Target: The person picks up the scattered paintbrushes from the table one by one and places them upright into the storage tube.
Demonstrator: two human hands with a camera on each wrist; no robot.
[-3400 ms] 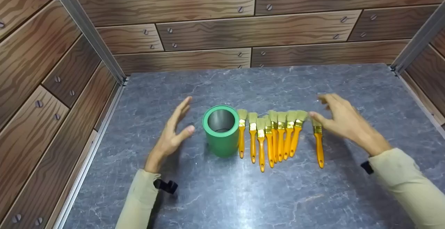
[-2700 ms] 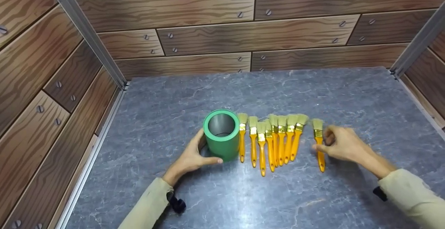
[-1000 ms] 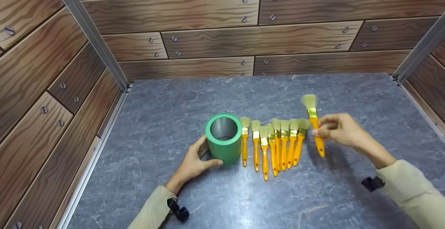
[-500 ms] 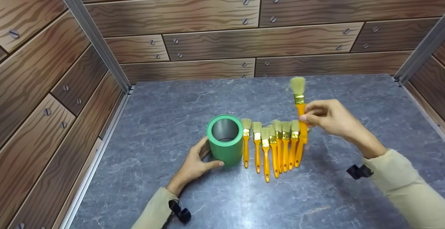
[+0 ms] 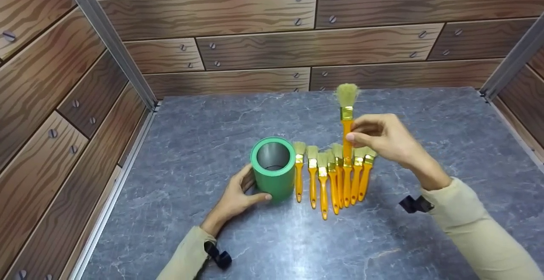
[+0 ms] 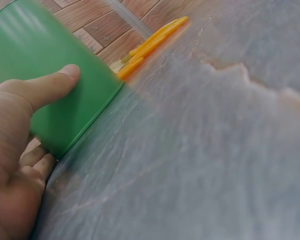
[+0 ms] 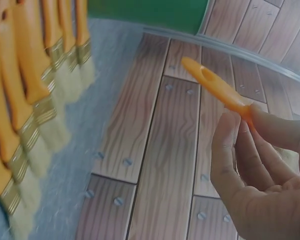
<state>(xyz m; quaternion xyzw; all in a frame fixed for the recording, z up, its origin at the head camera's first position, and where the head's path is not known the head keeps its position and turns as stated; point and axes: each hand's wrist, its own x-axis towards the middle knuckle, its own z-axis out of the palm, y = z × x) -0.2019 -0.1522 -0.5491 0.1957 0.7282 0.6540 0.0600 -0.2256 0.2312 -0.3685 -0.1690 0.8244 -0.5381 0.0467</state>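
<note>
My right hand (image 5: 384,137) pinches one paintbrush (image 5: 347,114) by its orange handle, bristles up, raised above the row of other brushes. In the right wrist view the handle's holed end (image 7: 210,80) juts out past the thumb and fingers. A green cylindrical container (image 5: 274,180) with a dark hollow inside stands upright on the table. My left hand (image 5: 236,199) grips its near left side, the thumb (image 6: 57,86) lying across the green wall in the left wrist view. Several paintbrushes (image 5: 324,186) lie beside the container, bristles pointing away from me.
The grey marbled table (image 5: 204,131) carries everything. Behind it stands a wood-plank patterned back wall (image 5: 255,50), with a similar side wall (image 5: 76,114) on the left. Metal corner posts (image 5: 106,42) frame the walls.
My left hand came to the container and took hold of it. My right hand picked up the rightmost brush, raised it and carried it left over the other brushes.
</note>
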